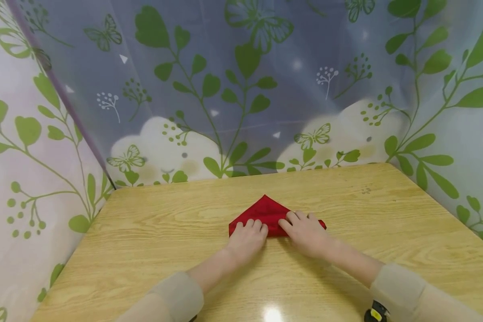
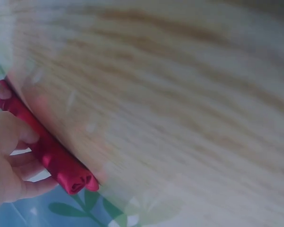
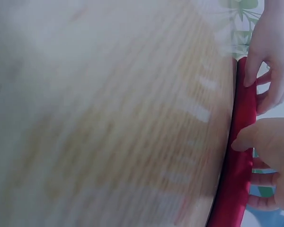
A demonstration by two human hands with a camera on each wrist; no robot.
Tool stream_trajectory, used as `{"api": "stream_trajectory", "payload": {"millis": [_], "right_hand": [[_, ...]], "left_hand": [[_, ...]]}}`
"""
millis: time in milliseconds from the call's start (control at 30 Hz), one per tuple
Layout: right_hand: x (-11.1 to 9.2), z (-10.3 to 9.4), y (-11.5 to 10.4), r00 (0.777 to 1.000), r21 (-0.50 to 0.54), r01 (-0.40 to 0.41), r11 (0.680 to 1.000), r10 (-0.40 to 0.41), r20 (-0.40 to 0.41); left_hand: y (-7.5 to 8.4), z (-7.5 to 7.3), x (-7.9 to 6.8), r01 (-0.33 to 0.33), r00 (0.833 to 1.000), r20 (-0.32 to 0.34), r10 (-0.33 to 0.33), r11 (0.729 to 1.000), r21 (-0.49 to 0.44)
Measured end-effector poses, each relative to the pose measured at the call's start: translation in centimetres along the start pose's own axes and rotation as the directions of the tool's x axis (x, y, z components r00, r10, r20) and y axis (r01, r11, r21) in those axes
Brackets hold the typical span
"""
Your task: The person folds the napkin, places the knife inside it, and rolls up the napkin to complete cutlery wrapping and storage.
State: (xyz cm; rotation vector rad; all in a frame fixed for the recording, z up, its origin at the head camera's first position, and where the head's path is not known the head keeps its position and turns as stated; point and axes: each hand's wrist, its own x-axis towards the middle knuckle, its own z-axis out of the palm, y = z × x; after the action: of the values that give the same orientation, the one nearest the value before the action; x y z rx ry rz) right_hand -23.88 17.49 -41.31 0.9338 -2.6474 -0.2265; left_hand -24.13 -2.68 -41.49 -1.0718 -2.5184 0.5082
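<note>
A glossy red cloth lies on the table, its far part a flat point and its near edge wound into a roll. My left hand grips the left half of that roll, fingers over the top. Close beside it, my right hand holds the right half the same way. In the left wrist view the spiral end of the red roll shows beyond my left hand. In the right wrist view the thumb of my right hand presses the near side of the roll.
The wood-grain table extends around the cloth on all sides. A printed curtain with leaves and butterflies hangs along the table's back and sides. A small black and yellow object sits by the right sleeve.
</note>
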Motion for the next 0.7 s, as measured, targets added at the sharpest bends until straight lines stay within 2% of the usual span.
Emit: {"api": "stream_trajectory", "payload": {"millis": [233,433,567,700], "right_hand": [[0.05,0.13,-0.10,0.999,-0.032,0.016,0.999,-0.017,-0.030],[0.37,0.37,0.20,0.997,-0.030,0.025,0.999,-0.027,-0.069],[0.54,0.56,0.21,0.996,-0.001,0.023,1.000,-0.023,-0.084],[0.68,0.68,0.16,0.999,0.020,0.012,1.000,-0.011,-0.051]], "left_hand": [[-0.22,0.28,0.41,0.028,0.999,-0.018,-0.028,0.999,-0.031],[-0.48,0.46,0.67,0.020,0.999,-0.040,-0.021,1.000,-0.004],[-0.57,0.46,0.76,0.018,1.000,-0.023,-0.019,0.999,-0.031],[-0.56,0.42,0.80,0.022,1.000,-0.003,-0.022,0.998,-0.056]]}}
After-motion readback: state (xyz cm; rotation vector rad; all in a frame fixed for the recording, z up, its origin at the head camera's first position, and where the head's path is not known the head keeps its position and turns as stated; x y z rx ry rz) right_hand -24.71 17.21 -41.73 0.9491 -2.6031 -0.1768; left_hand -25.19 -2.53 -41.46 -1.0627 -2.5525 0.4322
